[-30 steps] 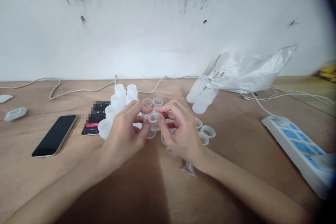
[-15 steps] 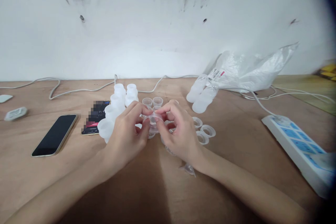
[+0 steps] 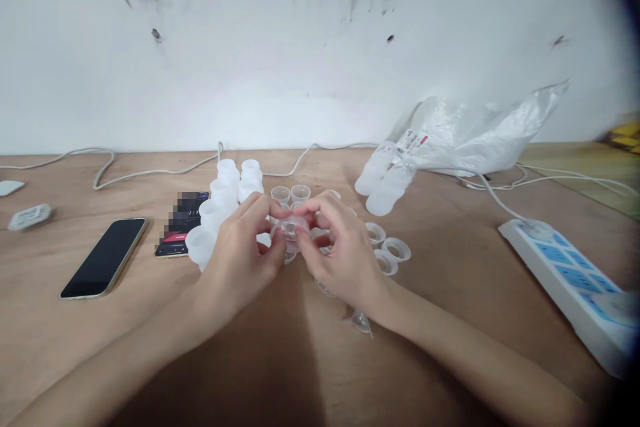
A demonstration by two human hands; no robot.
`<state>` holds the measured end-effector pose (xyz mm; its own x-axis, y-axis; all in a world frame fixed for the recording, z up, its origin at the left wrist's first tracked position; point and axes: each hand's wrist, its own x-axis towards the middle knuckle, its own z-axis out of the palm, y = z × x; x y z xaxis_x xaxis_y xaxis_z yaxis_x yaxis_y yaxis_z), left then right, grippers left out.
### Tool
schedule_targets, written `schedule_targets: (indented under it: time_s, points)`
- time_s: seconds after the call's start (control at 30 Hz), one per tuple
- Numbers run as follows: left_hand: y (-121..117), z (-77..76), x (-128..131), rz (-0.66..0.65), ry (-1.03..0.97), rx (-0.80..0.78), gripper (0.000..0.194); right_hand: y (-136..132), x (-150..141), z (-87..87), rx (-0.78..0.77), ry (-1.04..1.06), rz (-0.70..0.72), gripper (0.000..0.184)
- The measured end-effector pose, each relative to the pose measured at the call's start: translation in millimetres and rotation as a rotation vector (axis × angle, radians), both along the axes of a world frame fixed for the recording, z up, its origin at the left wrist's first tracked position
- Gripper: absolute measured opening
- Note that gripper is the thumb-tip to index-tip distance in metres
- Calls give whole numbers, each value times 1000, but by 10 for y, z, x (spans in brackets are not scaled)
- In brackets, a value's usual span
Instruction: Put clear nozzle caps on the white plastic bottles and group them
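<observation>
Both hands (image 3: 243,240) (image 3: 345,243) pinch clear plasticware (image 3: 289,229) at its edges, cups (image 3: 301,193) just beyond, open tabletop (image 3: 280,347) between the forearms (image 3: 450,340).

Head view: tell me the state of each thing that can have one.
Left hand: pinching the clear piece
Right hand: pinching it too
Clear piece: held between both hands
Left phone: screen dark
Right phone: screen lit
Clear cups: upright, open
White cups: standing in rows
Bag: crumpled
Power strip: plug at its far end
</observation>
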<state>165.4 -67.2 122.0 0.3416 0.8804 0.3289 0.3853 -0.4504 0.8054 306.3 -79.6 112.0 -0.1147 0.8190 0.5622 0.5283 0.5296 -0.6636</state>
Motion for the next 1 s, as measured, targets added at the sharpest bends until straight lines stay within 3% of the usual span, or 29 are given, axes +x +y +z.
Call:
schedule_targets:
  time_s: [0.2, 0.43, 0.63, 0.87, 1.0]
  points:
    - [10, 11, 0, 4, 10, -1, 6, 16, 8, -20, 16, -46, -30, 11]
    - [44, -6, -23, -4, 14, -15, 4, 15, -16, -56, -78, 4, 22, 10]
    - [76, 0, -43, 80, -9, 75, 6, 50, -15, -69, -203, 226, 73, 23]
    - [34, -50, -8, 101, 59, 258, 3, 29, -11, -2, 50, 11, -57, 10]
    - [45, -90, 8, 86, 71, 235, 3, 26, -11, -4, 48, -30, -78, 8]
